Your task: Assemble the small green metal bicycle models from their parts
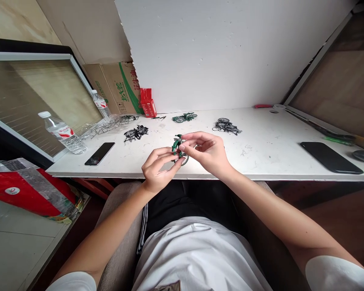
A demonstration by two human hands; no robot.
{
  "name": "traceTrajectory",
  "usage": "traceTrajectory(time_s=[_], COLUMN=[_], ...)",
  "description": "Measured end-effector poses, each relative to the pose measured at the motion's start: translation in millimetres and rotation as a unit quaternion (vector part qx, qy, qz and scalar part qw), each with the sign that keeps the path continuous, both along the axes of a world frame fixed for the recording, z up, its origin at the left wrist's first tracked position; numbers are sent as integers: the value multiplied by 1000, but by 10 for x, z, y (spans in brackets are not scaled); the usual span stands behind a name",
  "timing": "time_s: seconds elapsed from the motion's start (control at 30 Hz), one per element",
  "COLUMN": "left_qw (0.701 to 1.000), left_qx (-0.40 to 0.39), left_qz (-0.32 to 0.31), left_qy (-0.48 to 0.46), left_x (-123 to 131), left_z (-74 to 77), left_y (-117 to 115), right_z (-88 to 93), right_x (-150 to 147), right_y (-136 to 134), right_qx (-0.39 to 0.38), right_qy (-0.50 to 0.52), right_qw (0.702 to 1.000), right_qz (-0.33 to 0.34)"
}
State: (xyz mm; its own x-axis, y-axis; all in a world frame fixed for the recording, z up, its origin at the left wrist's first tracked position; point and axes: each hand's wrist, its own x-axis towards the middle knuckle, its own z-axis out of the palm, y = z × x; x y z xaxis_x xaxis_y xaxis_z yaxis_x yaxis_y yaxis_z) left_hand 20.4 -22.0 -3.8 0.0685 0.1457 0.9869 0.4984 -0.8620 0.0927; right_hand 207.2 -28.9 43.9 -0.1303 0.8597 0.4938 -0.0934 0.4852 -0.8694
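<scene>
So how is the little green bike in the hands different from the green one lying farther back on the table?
The held bike is gripped by the left hand and right hand; the other green bike lies untouched on the white table. The hands partly hide the held bike, while nothing stands in front of the other green bike. Both are green, with spoked wheels.

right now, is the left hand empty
No, the left hand holds a small green model between its fingers.
</scene>
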Motion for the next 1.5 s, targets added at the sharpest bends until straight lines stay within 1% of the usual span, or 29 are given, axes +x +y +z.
traceTrajectory(time_s=[0.17, 0.33, 0.4, 0.5, 0.6, 0.83, 0.97, 1.17, 1.3, 1.5], left_qw=[1000, 1000, 1000, 1000, 999, 997, 997, 997, 997, 997], left_qx=[-12, -13, -7, 3, 18, 32, 28, 28, 19, 15], left_qz=[-7, -9, -8, -10, -10, 19, 12, 0, -21, -22], left_qy=[-12, -9, -4, 14, 32, 67, 66, 68, 70, 78], left_x=[10, -3, -19, -50, -73, -90, -89, -80, -88, -86], left_z=[-10, 6, 17, 23, 18, 10, 13, 16, 4, -25], left_y=[-9, -2, 9, 30, 47, 49, 48, 55, 60, 57], right_z=[38, 31, 29, 27, 23, 42, 60, 79, 96, 103], right_x=[-7, 16, 35, 55, 55, 41, 60, 105, 133, 152], right_y=[-32, -12, -4, -1, -9, -30, -30, -6, 3, 16], right_qx=[-21, -18, 7, 46, 56, 42, 39, 52, 78, 95], right_qy=[18, -4, -28, -71, -86, -84, -88, -135, -167, -188], right_qw=[999, 999, 999, 996, 994, 995, 995, 989, 983, 977], right_qz=[30, 41, 28, -14, -32, -29, -14, -9, -20, -38])
